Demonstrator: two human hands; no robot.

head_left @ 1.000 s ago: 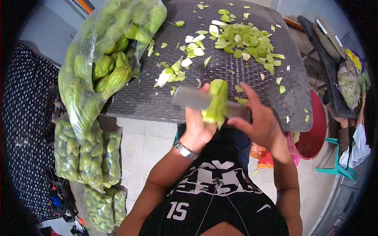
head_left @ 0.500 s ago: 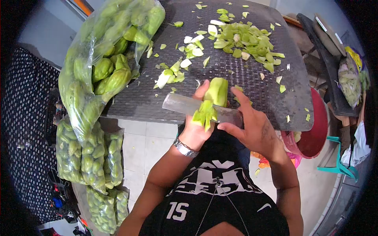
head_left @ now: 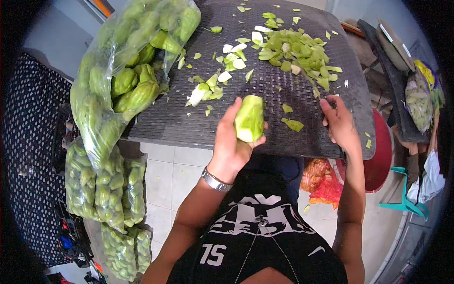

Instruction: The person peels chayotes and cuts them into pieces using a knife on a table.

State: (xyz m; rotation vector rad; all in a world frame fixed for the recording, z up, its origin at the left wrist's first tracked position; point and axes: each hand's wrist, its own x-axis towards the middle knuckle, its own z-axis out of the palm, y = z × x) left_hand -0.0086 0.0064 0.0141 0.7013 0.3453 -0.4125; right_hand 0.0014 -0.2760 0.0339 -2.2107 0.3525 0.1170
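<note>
Woven tabletop [head_left: 184, 124], chayote [head_left: 249, 118] lengthwise forward inside curled left grip [head_left: 234, 142], right grip [head_left: 340, 124] unclear

Bright, fisheye-curved view with black corners, slight tabletop glare

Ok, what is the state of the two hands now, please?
Left hand: closed around a pale green oblong vegetable.
Right hand: fingers partly curled; whether it holds something cannot be told.
</note>
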